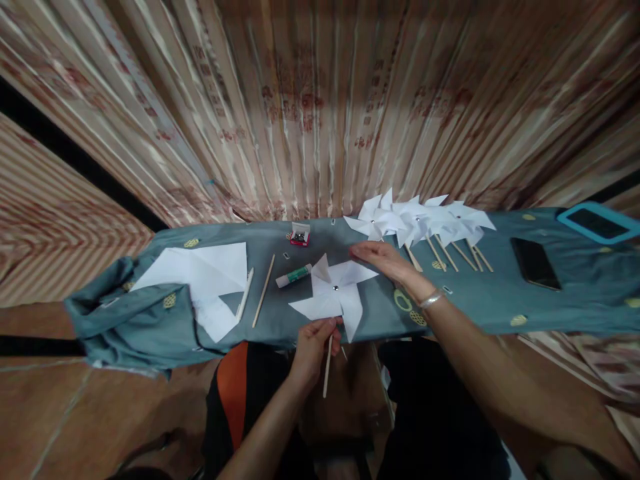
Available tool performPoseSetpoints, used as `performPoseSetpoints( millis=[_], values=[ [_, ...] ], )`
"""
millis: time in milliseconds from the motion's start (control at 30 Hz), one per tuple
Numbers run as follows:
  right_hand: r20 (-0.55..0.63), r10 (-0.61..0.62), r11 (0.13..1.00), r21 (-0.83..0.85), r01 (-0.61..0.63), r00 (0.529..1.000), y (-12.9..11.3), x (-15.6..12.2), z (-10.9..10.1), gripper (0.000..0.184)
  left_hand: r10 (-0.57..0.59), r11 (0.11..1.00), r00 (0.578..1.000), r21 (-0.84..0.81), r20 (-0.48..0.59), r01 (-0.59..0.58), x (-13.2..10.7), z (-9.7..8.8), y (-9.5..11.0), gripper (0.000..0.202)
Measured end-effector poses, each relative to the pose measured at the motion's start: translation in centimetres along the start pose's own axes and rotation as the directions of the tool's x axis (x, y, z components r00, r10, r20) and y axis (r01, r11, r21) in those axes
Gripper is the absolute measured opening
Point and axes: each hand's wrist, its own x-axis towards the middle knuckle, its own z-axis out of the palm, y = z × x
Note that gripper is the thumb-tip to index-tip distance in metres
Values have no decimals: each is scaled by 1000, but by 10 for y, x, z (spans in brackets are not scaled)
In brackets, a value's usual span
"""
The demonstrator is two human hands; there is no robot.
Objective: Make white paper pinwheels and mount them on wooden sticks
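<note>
"Left hand (314,337) first: taking the paper pinwheel (325,303) as the middle of the dial, with twelve away from the person, where is it?"

"At half past six, just below the blades, thumb and fingers pinching the stick (327,373), whose lower end points at the lap past the table (500,293) edge."

"And the right hand (375,257)?"

"At about two o'clock, fingers stretched out, grasping nothing that shows. It's right by a blade tip; whether they touch, I can't tell."

"How would the pinwheel handle?"

"Light, I'd judge. The blades look like thin paper, easily creased or bent, so a squeeze there could spoil the folds. The stick seems stiff and much the safer place to hold, close under the paper, as now. The metal pin (335,288) in the middle is probably smooth and best not pulled."

"What lies around it?"

"A glue stick (293,276) close by at ten, then a loose stick (263,291) at nine, with a white pen (245,295) and sheets of paper (210,270) farther out. A small red box (300,238), lid up, is at eleven. More pinwheels (420,219) overlap in a row towards two, and a dark phone (535,263) lies well apart at three."
</note>
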Motion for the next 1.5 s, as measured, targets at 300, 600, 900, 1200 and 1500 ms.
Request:
performPoseSetpoints(
  millis=[300, 600, 900, 1200, 1500],
  values=[
    [-555, 54, 929, 332, 162, 830, 49, -28, 14, 44, 90, 993, 996, -79, 6, -90, 65, 36, 46, 40],
    [159, -5, 925, 376, -55, 987, 40, -41, 50, 27, 225, 974, 972, 11, -66, -225, 99, 41, 52, 31],
    [274, 21, 919, 374, -126, 962, 39, -39, 79, 24, 288, 957, 957, 23, -16, -288, 108, 26, 54, 31],
    [196, -1, 943, 328, -65, 981, 39, -32, 80, 19, 214, 977, 974, 12, -80, -214, 100, 27, 59, 34],
    [118, -9, 947, 319, -29, 993, 42, -29, 69, 19, 227, 969, 972, 112, -58, -219, 94, 21, 51, 25]
  ],
)
